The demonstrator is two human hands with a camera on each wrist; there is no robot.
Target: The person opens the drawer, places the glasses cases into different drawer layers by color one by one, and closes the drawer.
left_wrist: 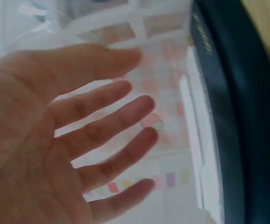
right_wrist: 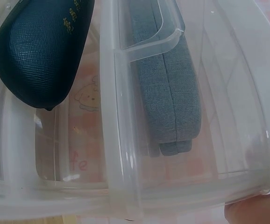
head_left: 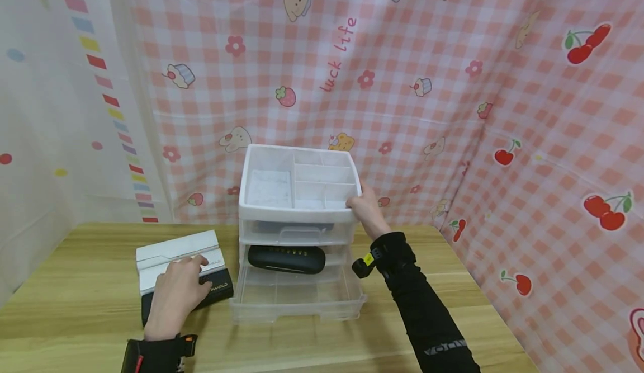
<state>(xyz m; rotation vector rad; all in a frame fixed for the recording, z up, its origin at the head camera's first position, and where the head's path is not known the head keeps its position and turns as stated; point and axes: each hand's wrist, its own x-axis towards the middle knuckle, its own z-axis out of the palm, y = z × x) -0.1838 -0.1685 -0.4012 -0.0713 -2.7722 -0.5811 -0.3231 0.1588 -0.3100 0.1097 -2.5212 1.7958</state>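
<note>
Head view first: I see a clear plastic drawer unit (head_left: 297, 233) at table centre, its top tray split into compartments and its bottom drawer (head_left: 298, 297) pulled out toward me. A dark case (head_left: 287, 259) sits at that drawer's 12 o'clock end. The right hand (head_left: 367, 209) grips the unit's top rim at its 3 o'clock corner, fingers curled over the edge. At the unit's 9 o'clock, the left hand (head_left: 175, 294) lies flat, fingers relaxed, on a white box (head_left: 178, 254) stacked on a black box (head_left: 211, 294), both on the wooden table (head_left: 75, 283).

Left wrist view: blurred. The left hand (left_wrist: 65, 140) is spread, fingers straight, gripping nothing; a dark edge runs down at 3 o'clock.

Right wrist view: through the clear walls I note the dark case (right_wrist: 41, 51) at 10 o'clock and a grey pouch (right_wrist: 167, 93) at centre. A fingertip shows at 5 o'clock, against the rim.
</note>
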